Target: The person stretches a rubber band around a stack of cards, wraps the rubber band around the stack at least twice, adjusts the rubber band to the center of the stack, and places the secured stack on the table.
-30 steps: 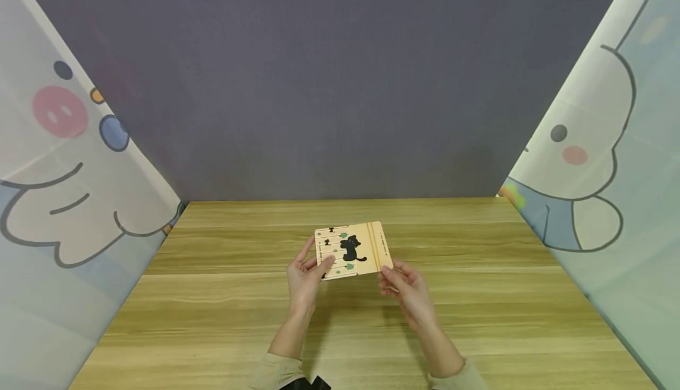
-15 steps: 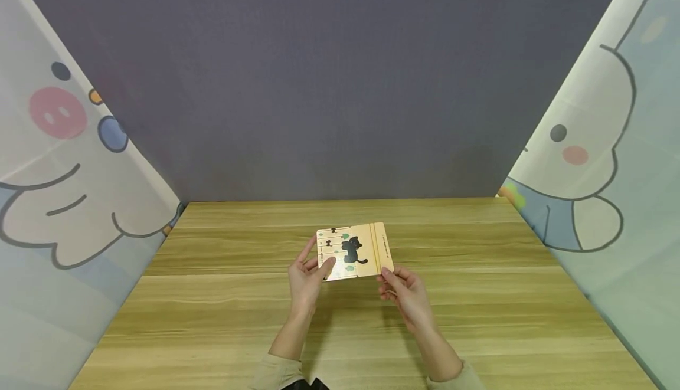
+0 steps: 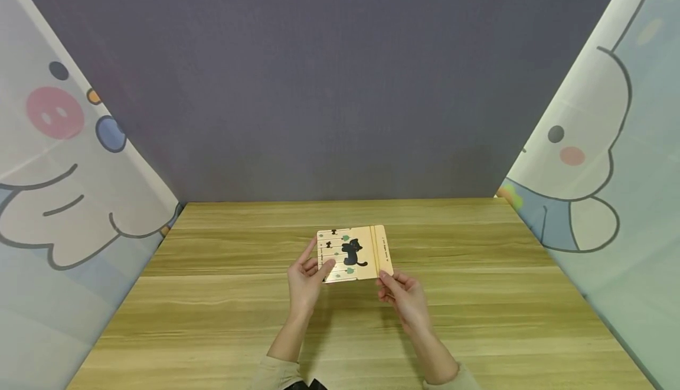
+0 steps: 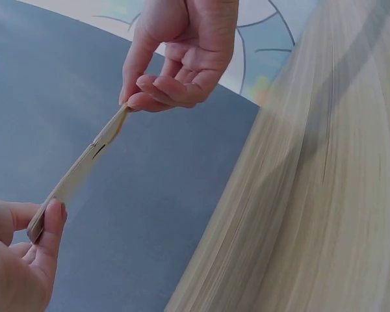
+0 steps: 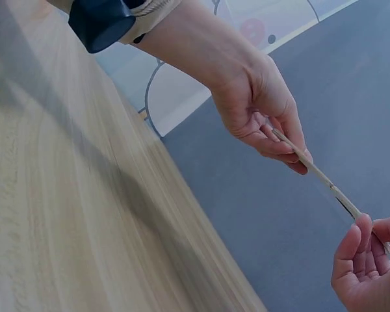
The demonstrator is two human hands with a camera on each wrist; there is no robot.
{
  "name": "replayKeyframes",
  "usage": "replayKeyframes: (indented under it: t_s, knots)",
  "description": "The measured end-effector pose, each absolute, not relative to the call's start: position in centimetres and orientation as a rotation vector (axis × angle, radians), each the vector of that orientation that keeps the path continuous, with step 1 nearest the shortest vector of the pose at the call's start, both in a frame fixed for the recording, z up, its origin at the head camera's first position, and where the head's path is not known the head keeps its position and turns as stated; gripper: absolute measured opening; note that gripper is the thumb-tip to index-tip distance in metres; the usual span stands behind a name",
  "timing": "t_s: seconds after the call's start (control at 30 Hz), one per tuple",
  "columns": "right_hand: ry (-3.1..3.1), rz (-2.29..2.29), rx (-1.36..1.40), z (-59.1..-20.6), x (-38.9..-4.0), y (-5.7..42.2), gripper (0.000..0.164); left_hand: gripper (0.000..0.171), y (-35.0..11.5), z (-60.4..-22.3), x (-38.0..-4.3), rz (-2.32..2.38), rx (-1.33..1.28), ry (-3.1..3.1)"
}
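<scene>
A small, thin cream notebook [image 3: 366, 248] with a printed black cat and green leaves is held above the table, turned sideways. A yellowish strip runs across it near its right end. My left hand [image 3: 305, 281] grips the left end, thumb on the printed face and fingers behind. At the near right corner my right hand [image 3: 406, 298] pinches it between thumb and fingers. Both wrist views show the notebook [image 4: 84, 166] almost edge-on, with a narrow dark gap along its edge. Its underside is hidden in the head view.
A wood-grain table [image 3: 212, 319] lies below the hands. Behind it rises a dark grey panel [image 3: 340, 83]. Pale cartoon-printed curtains [image 3: 48, 201] flank both sides.
The notebook and the right hand have sunk slightly towards the person, and the notebook lies a little straighter. Both hands keep their hold.
</scene>
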State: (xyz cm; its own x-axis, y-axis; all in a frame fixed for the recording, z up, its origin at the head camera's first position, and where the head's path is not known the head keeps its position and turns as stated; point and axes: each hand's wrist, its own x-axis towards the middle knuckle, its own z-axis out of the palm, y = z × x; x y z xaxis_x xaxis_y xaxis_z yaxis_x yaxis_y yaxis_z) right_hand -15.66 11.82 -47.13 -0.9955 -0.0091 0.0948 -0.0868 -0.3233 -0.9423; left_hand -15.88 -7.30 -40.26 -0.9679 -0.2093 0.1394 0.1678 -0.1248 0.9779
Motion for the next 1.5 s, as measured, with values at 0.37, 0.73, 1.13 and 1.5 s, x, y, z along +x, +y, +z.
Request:
replayKeyframes:
  t_s: [0.37, 0.73, 1.13, 1.5]
  knots:
    - [-1.829, 2.588, -0.315, -43.2, -14.3, 10.0, 0.015, 0.058, -7.5, -42.0, -16.6, -2.204, 0.071, -1.877]
    - [-1.938, 2.634, -0.285, -42.8, -14.3, 9.8, 0.017, 0.057, -6.9, -42.6, -16.8, -2.208, 0.036, -1.857]
    - [-1.966, 2.588, -0.248, -42.7, -14.1, 10.3, 0.017, 0.057, -7.2, -42.7, -16.7, -2.225, 0.021, -1.776]
    - [-1.899, 2.551, -0.316, -43.0, -14.1, 10.1, 0.013, 0.056, -7.3, -42.8, -16.8, -2.21, 0.028, -1.786]
